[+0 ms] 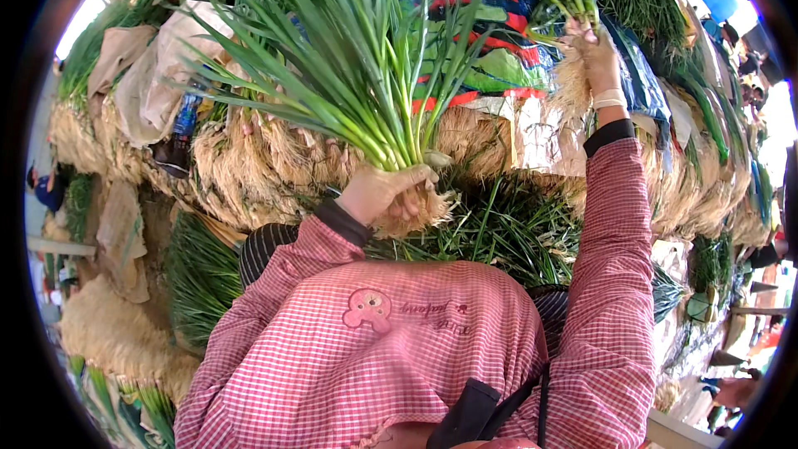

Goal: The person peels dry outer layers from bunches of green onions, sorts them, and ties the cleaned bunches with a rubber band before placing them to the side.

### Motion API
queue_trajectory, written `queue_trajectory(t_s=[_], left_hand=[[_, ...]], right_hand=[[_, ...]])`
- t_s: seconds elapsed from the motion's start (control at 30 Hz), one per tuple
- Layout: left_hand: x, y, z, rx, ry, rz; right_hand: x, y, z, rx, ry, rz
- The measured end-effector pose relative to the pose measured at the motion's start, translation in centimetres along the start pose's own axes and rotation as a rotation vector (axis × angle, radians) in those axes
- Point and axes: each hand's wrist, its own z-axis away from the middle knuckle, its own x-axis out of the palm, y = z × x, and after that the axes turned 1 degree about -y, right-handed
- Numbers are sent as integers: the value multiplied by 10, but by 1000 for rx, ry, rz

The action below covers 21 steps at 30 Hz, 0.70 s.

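Note:
My left hand (385, 191), in a thin pale glove, is closed round the lower stems of a large bunch of green garlic (366, 91). Its long flat leaves fan up and to the left, and pale roots hang below my fingers. Farther out on the right, my right hand (597, 62) reaches forward, gloved too, and grips a smaller bunch of green garlic (572, 0) by its pinkish bulbs. A beard of roots hangs beside that hand. Just left of it lies a striped, printed plastic sack (499, 41) in red, green and blue.
A long heap of green garlic (258, 166) with roots toward me runs across in front. Loose leaves (507, 233) lie below it. A dark bottle (179, 129) and a pale sack (166, 66) rest at left; a blue plastic sheet (644, 83) lies at right.

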Motion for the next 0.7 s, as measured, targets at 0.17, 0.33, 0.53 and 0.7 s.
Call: queue_trajectory(t_s=[0.17, 0.33, 0.53, 0.7], left_hand=[[3, -10, 2, -220, -64, 122], [-3, -57, 2, -209, -144, 379], [9, -53, 7, -249, -211, 579], [10, -61, 15, -216, -213, 889]], right_hand=[[22, -29, 60, 133, -322, 785], [53, -95, 134, 178, -436, 468], [138, -100, 240, 608, -495, -669], [131, -132, 261, 820, -483, -963]])
